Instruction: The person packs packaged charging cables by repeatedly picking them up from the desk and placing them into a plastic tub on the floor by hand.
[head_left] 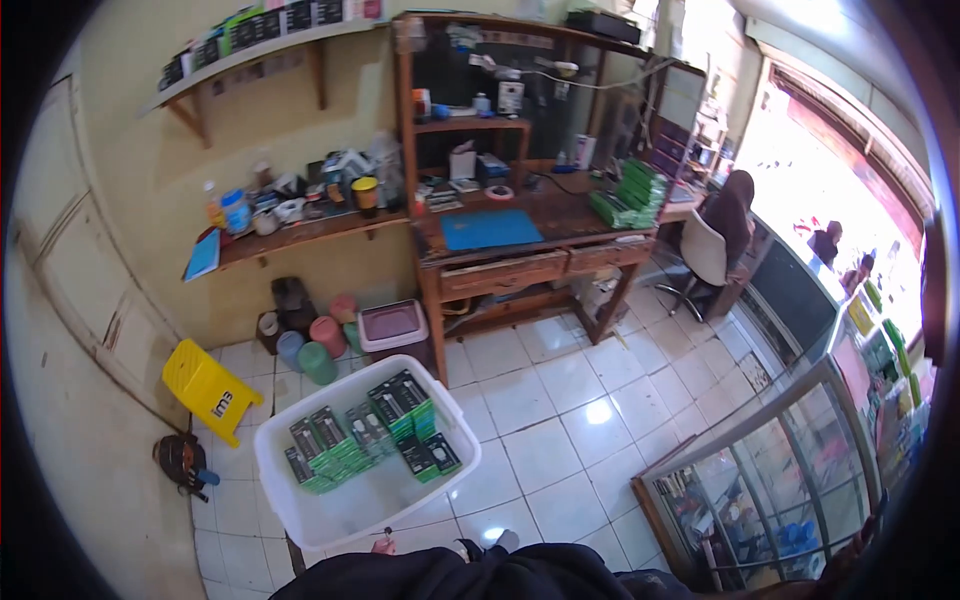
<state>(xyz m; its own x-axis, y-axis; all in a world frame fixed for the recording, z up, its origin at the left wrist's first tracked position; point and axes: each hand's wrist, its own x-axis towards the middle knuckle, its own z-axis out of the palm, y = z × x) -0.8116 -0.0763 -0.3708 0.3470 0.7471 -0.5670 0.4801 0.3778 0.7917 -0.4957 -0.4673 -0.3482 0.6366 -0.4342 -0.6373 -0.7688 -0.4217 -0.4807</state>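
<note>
Neither of my hands can be made out. My dark clothing (470, 575) fills the bottom edge. In front of me on the floor is a white plastic tub (330, 525), its near rim close to my body. Stacks of green-and-black boxes (335, 455) lie inside it, in a left group and a right group (405, 400). A small patch of skin (383, 545) shows by the tub's near edge; whether it is toes or fingers I cannot tell. A greyish thing (507, 540) beside it is too unclear to name.
A wooden desk (520, 260) holds a blue mat (490, 229) and green boxes (635, 195). Left stand a cluttered wall shelf (300, 235), a yellow floor sign (210, 390) and coloured containers (318, 362). A glass display case (760, 490) is right. A person sits on a chair (704, 252).
</note>
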